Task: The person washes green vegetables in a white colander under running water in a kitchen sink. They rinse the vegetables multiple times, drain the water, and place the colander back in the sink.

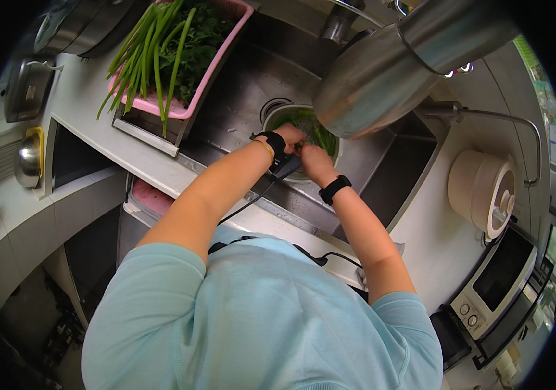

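Observation:
Both hands meet over a round, pale-rimmed basin standing in the stainless-steel sink. Green vegetables lie in water inside it. My left hand reaches over the basin's left side, its fingers bent towards the other hand. Close against it, my right hand has its fingers curled inward. Whatever may be between the fingertips is too small and hidden to make out. A black wristband and a thin yellow bracelet circle the left wrist, and a black device with a cable hangs below. The right wrist wears another black band.
A pink plastic basket of leafy greens and long green stalks stands at the sink's left. Above the basin's right side looms a large metal cylinder. On the right counter are a cream-coloured lidded pot and a microwave oven.

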The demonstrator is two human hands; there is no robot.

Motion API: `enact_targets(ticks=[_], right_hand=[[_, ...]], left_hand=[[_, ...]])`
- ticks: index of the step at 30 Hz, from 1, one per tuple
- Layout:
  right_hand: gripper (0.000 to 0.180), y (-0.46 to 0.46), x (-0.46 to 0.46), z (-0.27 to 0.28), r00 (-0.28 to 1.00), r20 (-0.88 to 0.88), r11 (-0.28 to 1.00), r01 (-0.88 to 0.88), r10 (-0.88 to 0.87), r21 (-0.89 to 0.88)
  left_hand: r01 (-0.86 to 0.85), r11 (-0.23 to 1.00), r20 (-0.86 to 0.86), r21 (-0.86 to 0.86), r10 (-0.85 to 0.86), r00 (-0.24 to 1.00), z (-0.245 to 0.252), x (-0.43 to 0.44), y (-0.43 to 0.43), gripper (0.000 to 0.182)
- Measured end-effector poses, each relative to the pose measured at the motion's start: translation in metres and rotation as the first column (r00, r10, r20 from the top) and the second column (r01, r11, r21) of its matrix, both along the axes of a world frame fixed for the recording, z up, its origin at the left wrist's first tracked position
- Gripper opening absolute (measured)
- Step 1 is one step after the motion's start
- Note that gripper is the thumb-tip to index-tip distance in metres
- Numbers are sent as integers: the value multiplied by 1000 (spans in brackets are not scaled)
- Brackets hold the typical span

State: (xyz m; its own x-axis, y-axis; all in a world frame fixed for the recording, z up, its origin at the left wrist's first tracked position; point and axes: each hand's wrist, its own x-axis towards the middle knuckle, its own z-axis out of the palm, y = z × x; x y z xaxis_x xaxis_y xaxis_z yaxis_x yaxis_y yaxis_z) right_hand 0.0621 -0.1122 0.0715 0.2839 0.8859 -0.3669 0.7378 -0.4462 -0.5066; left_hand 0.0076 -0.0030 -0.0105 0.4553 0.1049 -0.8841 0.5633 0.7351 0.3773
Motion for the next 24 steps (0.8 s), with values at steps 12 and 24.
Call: enact_targets(ticks=[12, 24], right_hand=[[24, -3, 1, -3, 890, -404, 924, 318, -213, 213], [19, -12, 21, -20, 901, -213, 908, 406, -377, 109]], left_hand=[[503, 857, 66, -109, -499, 864, 69, -4, 21, 20], [661, 686, -235, 303, -618, 750, 37, -17, 28, 24]])
